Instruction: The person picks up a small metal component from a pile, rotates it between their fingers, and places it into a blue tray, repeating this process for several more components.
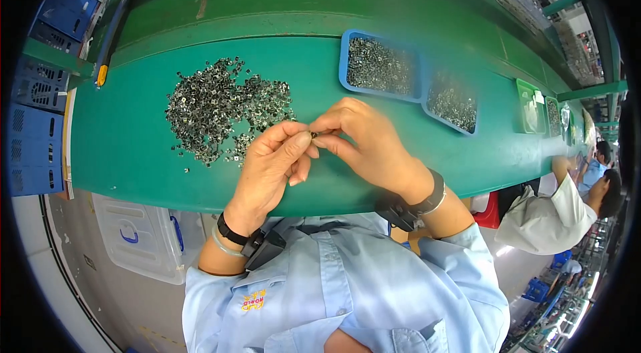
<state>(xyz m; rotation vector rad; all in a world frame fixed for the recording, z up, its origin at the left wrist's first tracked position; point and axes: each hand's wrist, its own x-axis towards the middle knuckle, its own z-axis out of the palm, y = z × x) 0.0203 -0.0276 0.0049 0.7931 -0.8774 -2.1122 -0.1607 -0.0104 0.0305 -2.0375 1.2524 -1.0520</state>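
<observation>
My left hand (277, 159) and my right hand (364, 136) meet above the front part of the green table. Between their thumbs and fingertips they pinch one small dark metal part (313, 135), mostly covered by the fingers, with a yellowish glint. Just left of and beyond my left hand spreads a loose pile of small shiny metal parts (207, 109), silver and black. Farther off to the right, a blue tray (344, 63) holds many similar parts, and a second blue tray (451, 124) adjoins it, its picture blurred.
Green trays (525, 107) stand at the table's right end, near co-workers (557, 213). Blue crates (35, 153) are stacked at the left. A lidded clear plastic box (137, 236) sits on the floor below the table. A yellow-tipped cutter (101, 76) lies at the far left.
</observation>
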